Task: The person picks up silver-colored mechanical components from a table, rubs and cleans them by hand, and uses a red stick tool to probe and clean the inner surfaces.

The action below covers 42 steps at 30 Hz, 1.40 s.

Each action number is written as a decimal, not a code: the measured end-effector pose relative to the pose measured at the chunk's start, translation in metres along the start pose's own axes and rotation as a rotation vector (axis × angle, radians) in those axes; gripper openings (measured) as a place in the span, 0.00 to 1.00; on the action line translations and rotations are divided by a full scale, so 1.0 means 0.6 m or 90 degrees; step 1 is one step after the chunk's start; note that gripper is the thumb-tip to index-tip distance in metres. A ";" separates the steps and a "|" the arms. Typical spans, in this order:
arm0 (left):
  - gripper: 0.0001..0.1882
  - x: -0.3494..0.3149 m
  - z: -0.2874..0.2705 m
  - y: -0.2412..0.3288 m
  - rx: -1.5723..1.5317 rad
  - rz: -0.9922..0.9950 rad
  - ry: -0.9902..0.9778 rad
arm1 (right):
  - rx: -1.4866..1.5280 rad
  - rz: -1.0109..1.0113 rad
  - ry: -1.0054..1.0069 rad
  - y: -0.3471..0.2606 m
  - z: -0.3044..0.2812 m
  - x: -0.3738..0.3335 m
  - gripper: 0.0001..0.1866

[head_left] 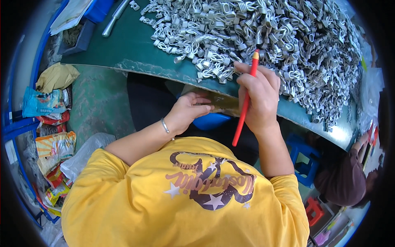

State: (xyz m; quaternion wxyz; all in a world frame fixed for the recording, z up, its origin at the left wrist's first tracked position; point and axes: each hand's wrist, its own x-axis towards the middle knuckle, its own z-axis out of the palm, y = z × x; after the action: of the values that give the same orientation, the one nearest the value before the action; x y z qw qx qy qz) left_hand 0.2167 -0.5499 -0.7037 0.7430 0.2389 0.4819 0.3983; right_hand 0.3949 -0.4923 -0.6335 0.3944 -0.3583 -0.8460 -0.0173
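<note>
My right hand (261, 94) is closed round a long red pencil (242, 117), held slanting at the front edge of the green table (98, 51). The pencil's yellowish collar and red tip point up toward the pile. A big heap of small silvery looped metal pieces (263, 33) covers much of the tabletop, its nearest pieces close to my right fingers. Just below the table edge, my left hand (190, 110) has its fingers bent on the rim of a brownish, translucent bag (225, 103). Part of that bag is hidden under the table edge and behind my right hand.
A metal hand tool (115, 18) and a grey bin (77, 39) are at the far left. Packets and bags (55, 144) fill the left side. Blue stools (304, 158) stand below the table; another person's dark sleeve (343, 181) shows at right.
</note>
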 end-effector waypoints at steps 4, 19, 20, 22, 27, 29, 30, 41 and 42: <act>0.15 -0.010 0.007 0.026 0.074 0.008 -0.081 | -0.078 -0.013 -0.038 0.007 0.011 0.010 0.09; 0.12 -0.032 0.045 0.078 0.057 0.236 -0.121 | 0.423 0.189 0.096 -0.020 -0.010 -0.044 0.13; 0.12 -0.034 0.046 0.079 0.056 0.234 -0.121 | 0.471 0.247 0.113 -0.022 -0.013 -0.050 0.13; 0.12 -0.039 0.048 0.079 0.103 0.269 -0.098 | 0.530 0.343 0.096 -0.028 -0.019 -0.053 0.11; 0.14 -0.040 0.045 0.077 0.228 0.413 -0.134 | 0.779 0.426 0.077 -0.035 -0.017 -0.061 0.13; 0.15 -0.042 0.046 0.079 0.248 0.462 -0.141 | 0.860 0.411 0.078 -0.030 -0.010 -0.072 0.16; 0.15 -0.042 0.048 0.081 0.237 0.468 -0.149 | 0.860 0.412 0.079 -0.031 -0.009 -0.074 0.16; 0.11 -0.047 0.026 0.060 0.195 0.282 -0.173 | 0.572 0.214 0.067 -0.031 -0.029 -0.067 0.16; 0.11 -0.041 0.021 0.053 0.197 0.284 -0.172 | 0.530 0.228 0.078 -0.029 -0.029 -0.071 0.15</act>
State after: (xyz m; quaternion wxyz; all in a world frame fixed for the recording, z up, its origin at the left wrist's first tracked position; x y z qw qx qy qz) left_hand 0.2110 -0.5518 -0.6618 0.6494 0.5002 0.3688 0.4384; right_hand 0.4136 -0.5358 -0.6459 0.5507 -0.3079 -0.6810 0.3716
